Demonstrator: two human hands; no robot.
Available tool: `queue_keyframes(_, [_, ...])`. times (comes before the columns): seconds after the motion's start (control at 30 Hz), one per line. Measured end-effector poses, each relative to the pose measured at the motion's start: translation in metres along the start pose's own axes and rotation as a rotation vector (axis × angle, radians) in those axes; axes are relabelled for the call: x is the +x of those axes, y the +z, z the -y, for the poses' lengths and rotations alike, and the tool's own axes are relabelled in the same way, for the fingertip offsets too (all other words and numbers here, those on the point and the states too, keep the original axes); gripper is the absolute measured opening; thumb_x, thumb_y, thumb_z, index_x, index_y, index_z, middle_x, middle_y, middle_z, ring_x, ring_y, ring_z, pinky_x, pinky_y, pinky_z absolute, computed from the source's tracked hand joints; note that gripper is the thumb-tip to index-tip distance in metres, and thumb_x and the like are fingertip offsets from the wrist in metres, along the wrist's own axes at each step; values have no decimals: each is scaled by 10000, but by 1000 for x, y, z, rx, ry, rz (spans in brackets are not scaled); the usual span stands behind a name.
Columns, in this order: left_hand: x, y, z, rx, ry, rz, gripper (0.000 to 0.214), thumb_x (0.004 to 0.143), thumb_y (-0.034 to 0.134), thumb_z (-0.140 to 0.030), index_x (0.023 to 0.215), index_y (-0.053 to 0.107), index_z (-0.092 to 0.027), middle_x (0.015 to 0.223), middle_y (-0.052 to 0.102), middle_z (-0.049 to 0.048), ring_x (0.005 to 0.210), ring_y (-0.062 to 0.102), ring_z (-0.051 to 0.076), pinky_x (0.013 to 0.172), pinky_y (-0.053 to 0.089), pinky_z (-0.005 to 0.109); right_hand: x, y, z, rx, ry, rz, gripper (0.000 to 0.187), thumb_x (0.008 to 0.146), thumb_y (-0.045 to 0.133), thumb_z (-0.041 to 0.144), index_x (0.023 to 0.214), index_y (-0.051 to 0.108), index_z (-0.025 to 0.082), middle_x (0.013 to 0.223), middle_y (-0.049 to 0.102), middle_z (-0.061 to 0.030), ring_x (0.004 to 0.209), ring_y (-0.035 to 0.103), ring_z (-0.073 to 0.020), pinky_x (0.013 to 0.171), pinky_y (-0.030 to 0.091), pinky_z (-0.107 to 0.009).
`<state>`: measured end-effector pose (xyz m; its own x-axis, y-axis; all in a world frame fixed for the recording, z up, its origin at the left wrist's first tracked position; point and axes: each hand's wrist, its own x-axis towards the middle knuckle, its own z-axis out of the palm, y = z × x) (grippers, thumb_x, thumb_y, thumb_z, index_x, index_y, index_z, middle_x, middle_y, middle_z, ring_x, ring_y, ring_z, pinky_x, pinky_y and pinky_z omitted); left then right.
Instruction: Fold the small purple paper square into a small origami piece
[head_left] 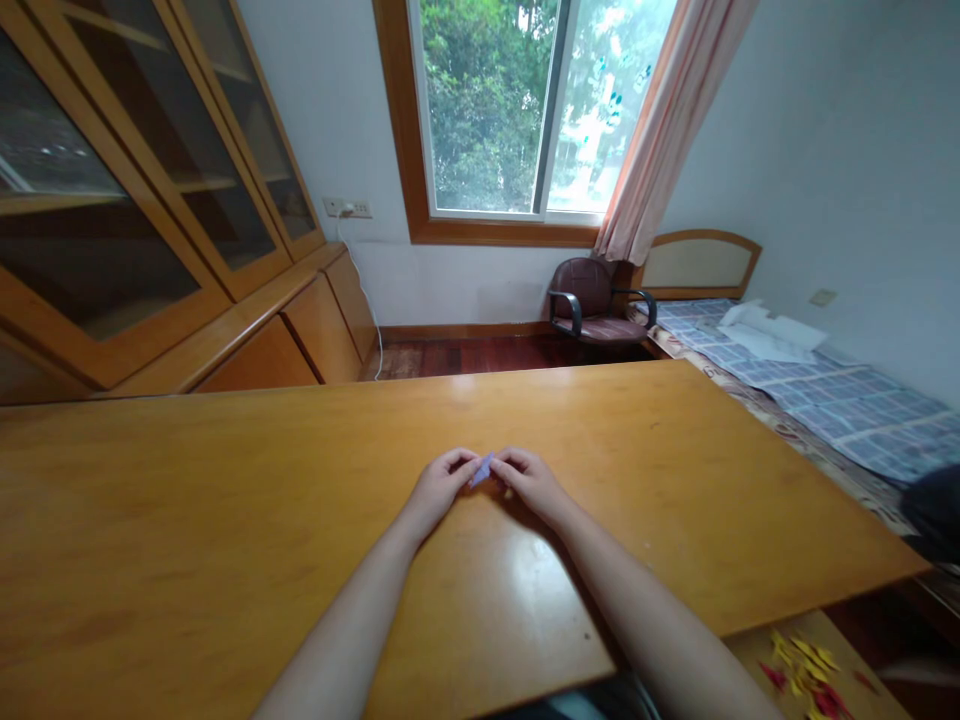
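Observation:
Between my two hands, just above the wooden table (247, 520), is a small piece of folded purple paper (481, 471). My left hand (441, 487) pinches its left side with thumb and fingers. From the other side, my right hand (531, 480) grips the paper's right edge, fingers curled under. Part of the paper is hidden behind the fingertips, so its full folded shape cannot be made out.
Lower right, a board (757, 655) below table height bears several yellow and red folded pieces (806, 665). Beyond the table are an armchair (592, 300), a bed (810, 390) with white sheets of paper on it, a glass-door cabinet (187, 200) and a window (487, 110).

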<state>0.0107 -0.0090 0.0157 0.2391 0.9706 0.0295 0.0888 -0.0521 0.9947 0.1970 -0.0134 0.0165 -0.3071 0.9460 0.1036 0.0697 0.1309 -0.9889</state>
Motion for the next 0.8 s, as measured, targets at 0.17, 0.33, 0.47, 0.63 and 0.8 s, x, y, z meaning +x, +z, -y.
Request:
queue_keyframes(0.17, [0,1,0,-21,5,-2,260,784,675,-392,907,706,-165,899,712,52,847,626,196,793,479,288,1,1,-2,7,25,-11,359,855,627,507,825,679,153,667,615,8,558,535,-107,531,410,-224])
queue_keyframes(0.33, [0,2,0,25,-2,30,281,794,648,-393,947,713,-166,913,720,56,825,632,200,763,496,294,2,2,-4,9,23,-25,362,839,646,511,800,679,152,653,615,10,571,535,-111,548,414,-230])
queue_keyframes(0.47, [-1,2,-1,117,22,56,287,816,607,-370,982,736,-175,932,737,60,836,640,211,776,497,304,3,3,-3,15,40,-36,341,823,662,493,785,678,155,635,619,9,574,540,-121,560,416,-241])
queue_keyframes(0.63, [-3,2,-2,160,41,96,280,829,580,-327,983,758,-176,857,733,51,752,629,198,751,488,299,4,2,-5,-92,-8,-88,310,830,662,463,752,689,164,664,639,-3,632,548,-137,609,417,-253])
queue_keyframes(0.8, [-4,2,-3,166,59,136,284,836,589,-327,1003,770,-185,910,737,54,827,628,206,784,475,289,5,1,-11,-164,-35,-153,279,815,674,432,734,679,165,675,642,-7,644,532,-139,619,397,-252])
